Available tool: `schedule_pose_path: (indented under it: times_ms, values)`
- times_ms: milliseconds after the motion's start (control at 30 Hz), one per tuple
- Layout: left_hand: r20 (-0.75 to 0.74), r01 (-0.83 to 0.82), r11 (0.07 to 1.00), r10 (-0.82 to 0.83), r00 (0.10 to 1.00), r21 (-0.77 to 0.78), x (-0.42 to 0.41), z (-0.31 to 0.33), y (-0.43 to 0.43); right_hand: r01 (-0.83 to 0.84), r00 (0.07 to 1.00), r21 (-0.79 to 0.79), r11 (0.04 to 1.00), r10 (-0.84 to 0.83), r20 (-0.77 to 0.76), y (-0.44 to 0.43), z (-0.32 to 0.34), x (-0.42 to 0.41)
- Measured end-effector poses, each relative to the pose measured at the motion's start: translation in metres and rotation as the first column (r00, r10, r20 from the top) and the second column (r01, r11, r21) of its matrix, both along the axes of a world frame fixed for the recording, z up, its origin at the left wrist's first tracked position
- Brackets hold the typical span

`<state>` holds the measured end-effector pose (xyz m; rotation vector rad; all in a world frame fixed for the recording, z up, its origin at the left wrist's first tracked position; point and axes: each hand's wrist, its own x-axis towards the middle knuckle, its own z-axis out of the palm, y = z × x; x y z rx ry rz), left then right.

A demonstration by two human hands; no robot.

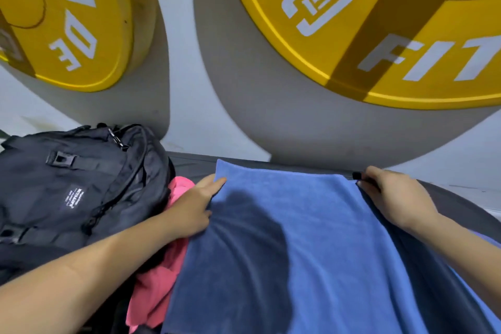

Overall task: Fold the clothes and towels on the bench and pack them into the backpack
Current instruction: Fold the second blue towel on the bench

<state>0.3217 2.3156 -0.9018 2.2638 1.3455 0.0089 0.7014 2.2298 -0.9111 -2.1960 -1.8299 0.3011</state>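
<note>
**Operator A:** Identify the step in hand.

**Operator B:** Folding, by my reading. The blue towel point(311, 238) lies spread across the bench point(461, 203), its far edge close to the bench's back edge. No fold crease shows yet. Packing has not begun for this item.

**Operator A:** Location of the other task items?

**Operator B:** The black backpack point(76, 184) sits on the bench to the left, against the wall. A pink garment point(160, 279) lies bunched between the backpack and the towel, partly under the towel's left edge. Whether the backpack is unzipped cannot be told from this view.

**Operator A:** Hand pose and grip.

**Operator B:** Both forearms reach forward. The left hand point(193, 210) rests at the towel's far left corner, index finger extended along the edge, thumb on the upper surface; this reads as a light pinch of the corner. The right hand point(395, 195) sits at the far right corner, fingers curled down over the edge. A pinch there is probable, but the fingertips are partly hidden.

**Operator A:** Requirement for the next move?

**Operator B:** Likely: secure both far corners, lift evenly, bring them toward the near edge, keep the edges aligned, then smooth the cloth flat
</note>
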Motion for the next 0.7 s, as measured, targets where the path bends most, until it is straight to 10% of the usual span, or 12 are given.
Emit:
schedule_pose_path:
  times_ms: [233, 433, 533, 700]
  values:
    - [-0.291, -0.028, 0.999, 0.033, 0.956, 0.024, -0.035, 0.010, 0.019, -0.040, 0.996, -0.020, 0.999, 0.038, -0.085, 0.009, 0.002, -0.019]
    - [-0.457, -0.053, 0.999, 0.047, 0.888, 0.000, -0.019, 0.017, 0.012, -0.136, 0.991, -0.433, 0.891, 0.114, -0.076, -0.007, 0.037, 0.031]
    - [-0.615, 0.132, 0.956, 0.060, 0.786, 0.261, 0.005, 0.027, -0.001, -0.083, 0.991, -0.600, 0.795, 0.127, 0.030, -0.033, 0.050, 0.073]
    - [-0.360, 0.549, 0.783, -0.441, 0.822, 0.294, 0.092, 0.041, -0.058, 0.019, 0.997, -0.702, 0.712, 0.043, 0.070, -0.071, 0.061, 0.119]
